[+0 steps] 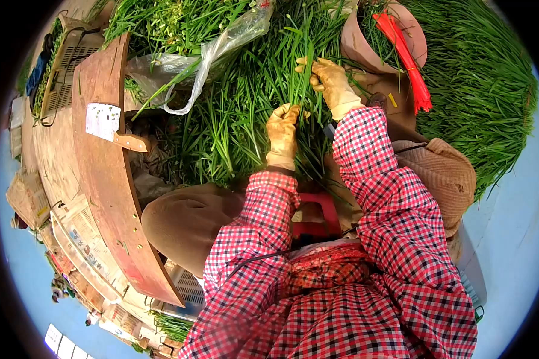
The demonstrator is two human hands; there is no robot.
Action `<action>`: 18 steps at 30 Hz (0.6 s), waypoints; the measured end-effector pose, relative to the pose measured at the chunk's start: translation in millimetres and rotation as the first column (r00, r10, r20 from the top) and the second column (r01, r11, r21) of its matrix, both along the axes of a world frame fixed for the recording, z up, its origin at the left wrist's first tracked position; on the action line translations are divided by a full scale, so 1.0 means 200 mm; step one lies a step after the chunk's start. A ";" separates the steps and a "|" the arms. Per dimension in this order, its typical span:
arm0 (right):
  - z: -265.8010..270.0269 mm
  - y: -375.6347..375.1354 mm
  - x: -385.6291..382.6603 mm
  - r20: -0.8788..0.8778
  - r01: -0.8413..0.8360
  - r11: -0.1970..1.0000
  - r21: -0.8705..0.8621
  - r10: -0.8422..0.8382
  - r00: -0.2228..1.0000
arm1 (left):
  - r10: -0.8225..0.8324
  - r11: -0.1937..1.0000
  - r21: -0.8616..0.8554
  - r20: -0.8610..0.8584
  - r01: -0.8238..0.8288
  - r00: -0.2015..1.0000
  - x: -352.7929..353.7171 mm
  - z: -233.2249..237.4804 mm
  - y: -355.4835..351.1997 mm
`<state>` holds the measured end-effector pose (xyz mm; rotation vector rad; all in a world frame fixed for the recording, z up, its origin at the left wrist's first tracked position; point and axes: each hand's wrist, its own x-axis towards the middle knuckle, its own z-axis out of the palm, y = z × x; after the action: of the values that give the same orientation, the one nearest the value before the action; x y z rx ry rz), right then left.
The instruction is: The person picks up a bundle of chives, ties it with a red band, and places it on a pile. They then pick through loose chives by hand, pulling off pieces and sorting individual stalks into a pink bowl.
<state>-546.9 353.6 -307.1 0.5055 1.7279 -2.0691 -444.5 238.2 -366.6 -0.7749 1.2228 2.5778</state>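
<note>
My left hand point(282, 133), in a yellowish glove, is closed around the lower part of some long green garlic chives point(294, 84). The leaves rise from it toward the top of the view. Higher and to the right, my right hand point(330, 82), gloved alike, has its fingers curled at the same leaves, with the fingertips bent around a leaf. Beneath both hands lies a loose heap of garlic chives point(221, 134). A clear plastic bag point(212, 54) lies across the heap on the left.
A wooden board point(99, 179) stands at left with a knife point(129, 142) on its edge. At upper right, a pink tub point(356, 39) holds red strips point(406, 63). A large pile of greens point(473, 78) fills the right. Plastic crates point(81, 245) stand far left; a red stool point(317, 218) is below.
</note>
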 end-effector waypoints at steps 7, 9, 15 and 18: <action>-0.15 0.02 0.02 -0.068 0.097 0.976 -0.194 -0.112 0.991 | 0.115 0.993 -0.008 0.010 -0.114 0.993 -0.01 -0.03 0.02; -0.16 0.02 0.02 -0.075 0.069 0.979 -0.193 -0.085 0.994 | 0.129 0.991 -0.036 0.035 -0.128 0.991 -0.01 -0.04 0.03; -0.12 -0.06 0.07 -0.206 0.278 0.950 -0.140 -0.302 0.931 | 0.323 0.946 -0.075 0.104 -0.316 0.941 0.01 -0.15 0.02; -0.08 0.03 0.02 -0.239 0.333 0.935 -0.121 -0.353 0.905 | 0.115 0.905 -0.424 0.224 -0.009 0.968 0.05 -0.13 -0.17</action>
<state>-542.1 359.8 -323.6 0.5731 1.7934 -2.5397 -433.7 205.0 -391.7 -1.1906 1.7168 2.1939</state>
